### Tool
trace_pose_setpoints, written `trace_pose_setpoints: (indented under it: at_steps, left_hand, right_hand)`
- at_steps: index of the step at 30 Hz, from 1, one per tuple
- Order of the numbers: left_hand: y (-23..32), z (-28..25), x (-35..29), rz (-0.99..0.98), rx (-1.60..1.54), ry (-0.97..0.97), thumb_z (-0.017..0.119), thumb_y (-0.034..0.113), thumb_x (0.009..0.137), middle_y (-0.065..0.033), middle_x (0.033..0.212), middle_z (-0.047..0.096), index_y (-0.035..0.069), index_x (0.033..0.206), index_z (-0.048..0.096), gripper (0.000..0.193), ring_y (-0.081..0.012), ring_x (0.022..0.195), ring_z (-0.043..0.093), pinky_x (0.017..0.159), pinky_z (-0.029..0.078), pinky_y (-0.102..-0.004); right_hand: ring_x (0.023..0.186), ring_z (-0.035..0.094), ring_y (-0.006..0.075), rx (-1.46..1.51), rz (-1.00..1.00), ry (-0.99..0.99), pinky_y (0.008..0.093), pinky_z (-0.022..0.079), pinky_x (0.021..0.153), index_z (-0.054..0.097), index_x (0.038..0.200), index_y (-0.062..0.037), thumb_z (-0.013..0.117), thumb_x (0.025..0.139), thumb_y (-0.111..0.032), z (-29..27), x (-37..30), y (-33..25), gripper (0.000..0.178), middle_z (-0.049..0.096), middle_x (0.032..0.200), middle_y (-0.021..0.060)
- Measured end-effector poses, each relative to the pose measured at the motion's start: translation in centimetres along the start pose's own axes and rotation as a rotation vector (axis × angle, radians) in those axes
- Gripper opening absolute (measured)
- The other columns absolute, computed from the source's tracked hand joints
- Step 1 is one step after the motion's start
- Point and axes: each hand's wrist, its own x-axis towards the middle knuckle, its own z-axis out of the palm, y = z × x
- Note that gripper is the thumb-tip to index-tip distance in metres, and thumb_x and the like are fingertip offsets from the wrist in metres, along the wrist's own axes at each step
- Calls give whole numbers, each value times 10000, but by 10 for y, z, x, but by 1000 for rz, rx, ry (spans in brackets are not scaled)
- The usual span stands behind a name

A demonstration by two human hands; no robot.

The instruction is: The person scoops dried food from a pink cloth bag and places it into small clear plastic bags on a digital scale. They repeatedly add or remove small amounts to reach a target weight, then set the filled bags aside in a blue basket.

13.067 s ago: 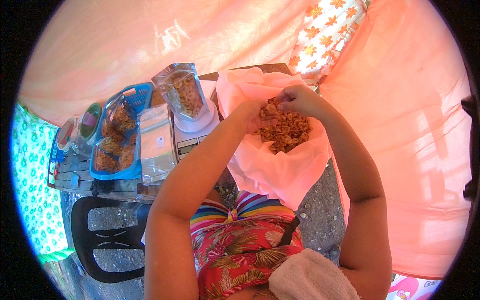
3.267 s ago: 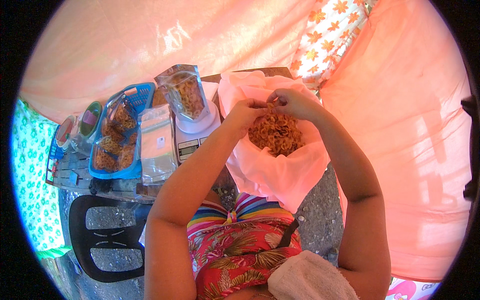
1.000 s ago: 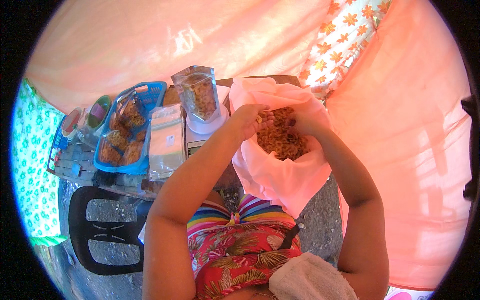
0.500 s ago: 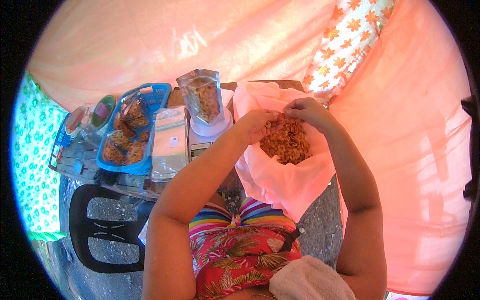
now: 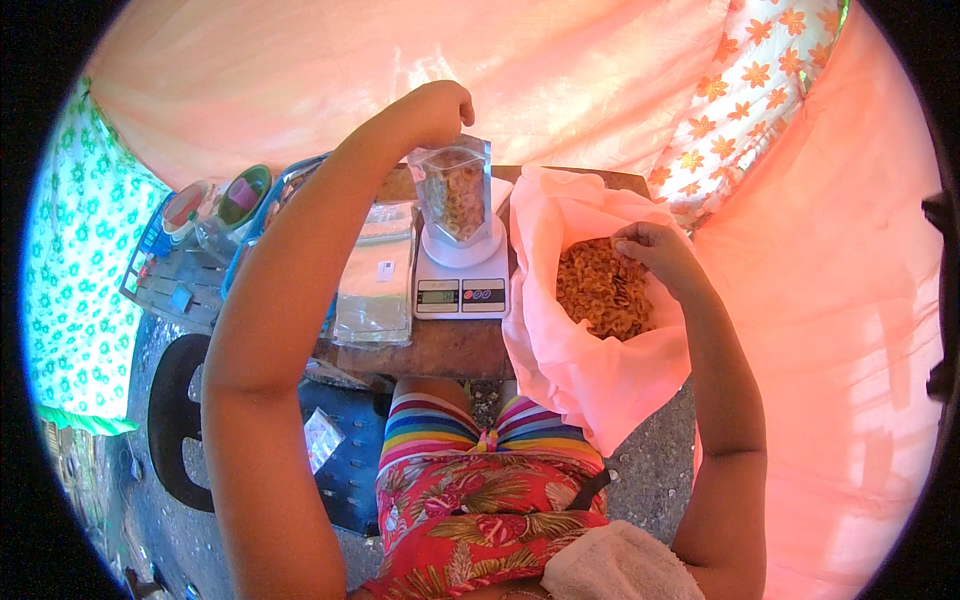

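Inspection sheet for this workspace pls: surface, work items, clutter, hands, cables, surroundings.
Surface: brown wooden table, partly covered.
Work items: upright snack pouch on white digital scale; flat pouches left of it; curled snack pieces heaped in pink cloth.
Clutter: green bowl; blue basket, mostly hidden by left forearm.
Hands: left hand at pouch's top, right hand at snack pieces; grips unclear.
Cables: nothing seen.
Surroundings: peach sheeting, green-patterned curtain, black chair.

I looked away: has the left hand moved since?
Yes: the left hand moved left, from the brown snacks to the top of the pouch on the scale.
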Motion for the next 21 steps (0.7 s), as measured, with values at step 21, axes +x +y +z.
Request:
trace_pose_setpoints:
  at_steps: [21]
  left_hand:
    - [100, 145, -107, 227, -276, -127, 632, 242, 824, -202, 1093, 526, 1, 1157, 509, 429, -381, 1002, 546, 850, 459, -435]
  right_hand:
    - [1119, 484, 257, -303, 345, -251, 354, 347, 985, 486, 1254, -28, 564, 904, -276, 2, 11, 65, 436, 567, 1173, 145]
